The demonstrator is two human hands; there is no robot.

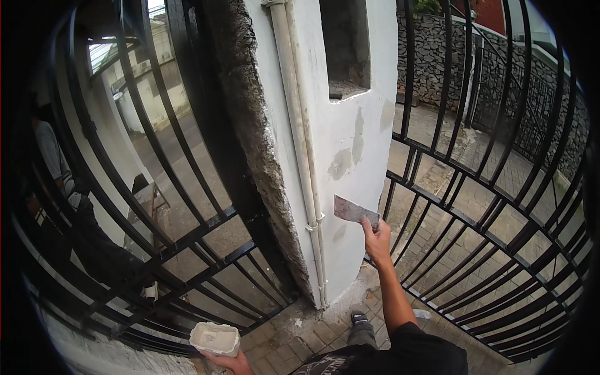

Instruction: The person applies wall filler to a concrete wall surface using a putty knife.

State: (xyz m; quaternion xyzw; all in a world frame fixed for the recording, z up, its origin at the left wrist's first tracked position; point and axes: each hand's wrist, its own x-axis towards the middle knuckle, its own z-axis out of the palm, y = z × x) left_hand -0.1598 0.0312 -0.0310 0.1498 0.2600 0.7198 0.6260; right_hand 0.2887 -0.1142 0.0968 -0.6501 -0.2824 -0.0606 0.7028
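Our right grip is closed on the scraper, our left grip curled under the tub; we'd best draw the scraper evenly across the pillar.

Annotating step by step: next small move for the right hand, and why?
Probably lift the flat scraper slightly to the larger grey patches. They stand out on the white pillar just above the blade, which the right hand already holds up, while the left hand holds the pale tub low, clear of it.
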